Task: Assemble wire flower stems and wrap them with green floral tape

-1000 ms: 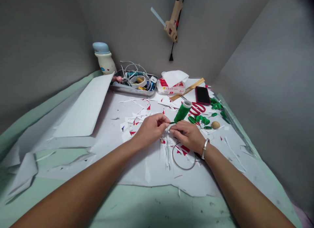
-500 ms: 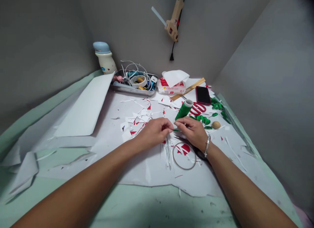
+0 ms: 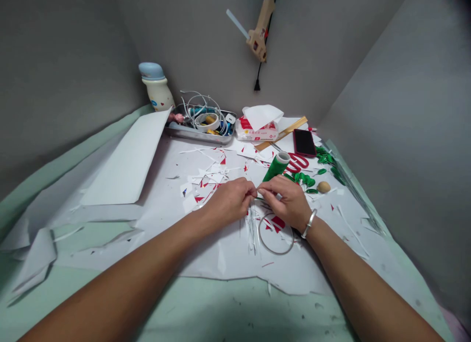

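My left hand [image 3: 232, 198] and my right hand [image 3: 289, 197] meet fingertip to fingertip above the paper-covered table. Between their pinched fingers shows a thin green piece [image 3: 259, 198], too small to make out fully. Just behind the right fingers a spool of green thread [image 3: 275, 167] leans, its white core on top. Below the hands lie thin wires [image 3: 252, 231] and a round metal ring [image 3: 276, 254] over red scraps. Dark scissors beneath my right hand are mostly hidden. Green wrapped leaf-like pieces [image 3: 303, 179] lie beyond the right hand, near red-handled scissors [image 3: 297, 162].
At the back stand a metal tray [image 3: 200, 135] of threads and tape, a tissue pack [image 3: 257, 131] and a bottle [image 3: 159, 92]. A phone [image 3: 304, 143] and a brown ball [image 3: 324, 187] are on the right. White board [image 3: 128, 160] lies left. A glue gun [image 3: 259, 35] hangs on the wall.
My right hand has shifted slightly left and turned, bringing its fingertips against those of my left hand. Less of the green piece shows between them, and the dark scissors are more covered.
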{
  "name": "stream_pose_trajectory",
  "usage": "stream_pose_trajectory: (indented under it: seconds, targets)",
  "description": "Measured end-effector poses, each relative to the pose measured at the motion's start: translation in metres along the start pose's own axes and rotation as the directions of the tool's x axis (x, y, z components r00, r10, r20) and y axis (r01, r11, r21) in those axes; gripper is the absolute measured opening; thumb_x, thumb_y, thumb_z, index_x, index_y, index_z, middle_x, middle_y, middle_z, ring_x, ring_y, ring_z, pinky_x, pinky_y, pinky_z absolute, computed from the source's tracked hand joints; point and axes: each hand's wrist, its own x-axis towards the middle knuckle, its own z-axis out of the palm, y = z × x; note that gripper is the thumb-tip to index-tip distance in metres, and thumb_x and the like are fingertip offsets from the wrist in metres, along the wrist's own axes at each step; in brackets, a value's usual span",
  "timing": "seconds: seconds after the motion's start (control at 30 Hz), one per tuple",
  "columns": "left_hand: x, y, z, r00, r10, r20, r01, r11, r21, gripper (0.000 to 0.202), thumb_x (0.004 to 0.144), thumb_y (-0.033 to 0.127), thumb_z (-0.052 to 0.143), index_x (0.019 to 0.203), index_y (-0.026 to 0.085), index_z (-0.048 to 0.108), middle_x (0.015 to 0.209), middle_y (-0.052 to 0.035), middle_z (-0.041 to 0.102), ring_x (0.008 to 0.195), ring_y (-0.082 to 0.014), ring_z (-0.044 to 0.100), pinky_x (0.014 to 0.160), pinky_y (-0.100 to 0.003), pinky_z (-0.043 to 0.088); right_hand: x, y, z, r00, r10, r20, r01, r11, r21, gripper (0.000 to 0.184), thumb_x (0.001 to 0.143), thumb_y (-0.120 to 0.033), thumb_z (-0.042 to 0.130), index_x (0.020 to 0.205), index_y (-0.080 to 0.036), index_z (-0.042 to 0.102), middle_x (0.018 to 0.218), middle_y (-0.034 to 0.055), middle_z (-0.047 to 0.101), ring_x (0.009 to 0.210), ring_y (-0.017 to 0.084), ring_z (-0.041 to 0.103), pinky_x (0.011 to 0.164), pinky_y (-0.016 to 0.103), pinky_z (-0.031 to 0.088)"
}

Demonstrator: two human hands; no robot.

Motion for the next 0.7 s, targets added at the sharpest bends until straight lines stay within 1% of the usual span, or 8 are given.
stream_pose_trajectory:
  seconds: [0.1, 0.17, 0.3, 0.37, 0.43, 0.5, 0.6, 0.7]
  targets:
    - [0.001, 0.003, -0.003, 0.999, -0.014, 0.03, 0.018, 0.992, -0.125, 0.015, 0.077, 0.012, 0.05, 0.081, 0.019, 0.062, 0.083, -0.0025, 0.065, 0.074, -0.0152, 0.056, 0.069, -0.029, 0.043, 0.0, 0.009, 0.001, 0.99, 0.126, -0.062, -0.122, 0.991, 0.06, 0.015, 0.087, -0.022, 0.054, 0.082, -0.02, 0.068, 0.073, 0.0033, 0.065, 0.069, 0.016, 0.056, 0.067, 0.03, 0.044]
    - [0.003, 0.005, -0.005, 0.997, -0.069, 0.024, 0.073, 0.972, -0.223, 0.013, 0.078, 0.015, 0.05, 0.081, 0.019, 0.062, 0.083, -0.0022, 0.066, 0.073, -0.0148, 0.057, 0.069, -0.028, 0.043, 0.0, 0.013, 0.002, 0.986, 0.158, -0.046, -0.154, 0.985, 0.075, 0.014, 0.087, -0.022, 0.055, 0.083, -0.021, 0.068, 0.076, 0.0035, 0.067, 0.071, 0.016, 0.058, 0.067, 0.03, 0.045]
    - [0.007, 0.003, -0.008, 0.985, -0.166, -0.04, 0.146, 0.937, -0.318, 0.012, 0.08, 0.021, 0.05, 0.083, 0.018, 0.061, 0.079, -0.0015, 0.065, 0.072, -0.0142, 0.057, 0.069, -0.027, 0.044, -0.001, 0.01, 0.004, 0.996, 0.044, 0.082, -0.048, 0.998, 0.039, 0.015, 0.086, -0.02, 0.054, 0.084, -0.021, 0.069, 0.072, 0.0023, 0.065, 0.069, 0.016, 0.056, 0.067, 0.029, 0.044]
    - [0.007, 0.001, -0.007, 0.977, -0.189, -0.098, 0.156, 0.949, -0.275, 0.012, 0.08, 0.022, 0.05, 0.083, 0.018, 0.061, 0.08, -0.0018, 0.065, 0.073, -0.0148, 0.057, 0.069, -0.028, 0.044, -0.002, 0.005, 0.005, 0.992, -0.024, 0.128, 0.023, 1.0, 0.015, 0.015, 0.086, -0.021, 0.054, 0.084, -0.022, 0.069, 0.069, 0.0018, 0.063, 0.068, 0.016, 0.054, 0.066, 0.029, 0.043]
    - [0.006, -0.001, -0.005, 0.977, -0.162, -0.137, 0.138, 0.976, -0.168, 0.012, 0.08, 0.019, 0.049, 0.082, 0.018, 0.061, 0.082, -0.0025, 0.065, 0.076, -0.016, 0.057, 0.07, -0.029, 0.043, -0.002, -0.001, 0.004, 0.989, -0.068, 0.133, 0.069, 0.998, -0.006, 0.015, 0.087, -0.023, 0.054, 0.085, -0.022, 0.068, 0.069, 0.0022, 0.063, 0.068, 0.016, 0.052, 0.066, 0.029, 0.042]
    - [0.004, -0.003, -0.002, 0.987, -0.107, -0.117, 0.101, 0.993, -0.057, 0.014, 0.078, 0.015, 0.048, 0.08, 0.019, 0.061, 0.084, -0.0033, 0.065, 0.078, -0.017, 0.057, 0.07, -0.03, 0.042, -0.001, -0.004, 0.002, 0.992, -0.074, 0.099, 0.076, 0.997, -0.016, 0.015, 0.087, -0.023, 0.053, 0.087, -0.021, 0.068, 0.071, 0.0032, 0.063, 0.07, 0.017, 0.052, 0.067, 0.03, 0.042]
    - [0.0, -0.002, 0.0, 1.0, -0.021, -0.022, 0.021, 1.0, -0.001, 0.018, 0.077, 0.011, 0.047, 0.081, 0.019, 0.062, 0.084, -0.0034, 0.064, 0.077, -0.0168, 0.056, 0.07, -0.029, 0.042, 0.0, -0.002, 0.0, 1.0, -0.019, 0.023, 0.019, 1.0, -0.002, 0.015, 0.088, -0.023, 0.052, 0.085, -0.021, 0.067, 0.072, 0.0035, 0.063, 0.07, 0.017, 0.053, 0.068, 0.031, 0.042]
    - [0.0, 0.001, -0.001, 1.0, 0.011, 0.023, -0.009, 0.998, -0.069, 0.017, 0.077, 0.011, 0.048, 0.081, 0.02, 0.061, 0.084, -0.0023, 0.064, 0.075, -0.0156, 0.056, 0.07, -0.028, 0.042, 0.0, 0.007, 0.0, 0.995, 0.096, -0.03, -0.095, 0.994, 0.049, 0.015, 0.088, -0.022, 0.053, 0.082, -0.021, 0.067, 0.072, 0.0032, 0.064, 0.07, 0.017, 0.055, 0.067, 0.03, 0.043]
